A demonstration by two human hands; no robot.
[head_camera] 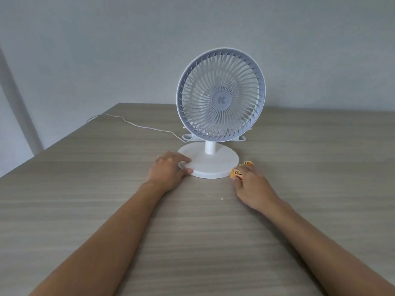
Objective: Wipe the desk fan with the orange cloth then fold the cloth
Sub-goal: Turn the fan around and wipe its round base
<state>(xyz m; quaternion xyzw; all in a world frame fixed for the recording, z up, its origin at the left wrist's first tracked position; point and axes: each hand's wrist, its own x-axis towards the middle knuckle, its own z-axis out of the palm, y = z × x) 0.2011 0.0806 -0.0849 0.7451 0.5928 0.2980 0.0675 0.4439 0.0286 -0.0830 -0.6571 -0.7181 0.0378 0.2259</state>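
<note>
A thin white cord (132,124) trails across the table (85,210) toward the desk fan (220,99), well beyond the fingers of either hand. The left hand (168,170) rests on the left edge of the fan's round base (213,165), fingers relaxed and laid nearly straight over the rim with the thumb against its side, holding nothing. Past those fingertips the short stem rises to the grille. Just off the base's right edge, the right hand (250,184) has the orange cloth (236,174) bunched under and between its curled fingers, pressed to the table and touching the rim. The step looks like wiping the base: it would go best with the left hand bracing so the light fan cannot slide, and the cloth opened flatter to sweep around the rim.
</note>
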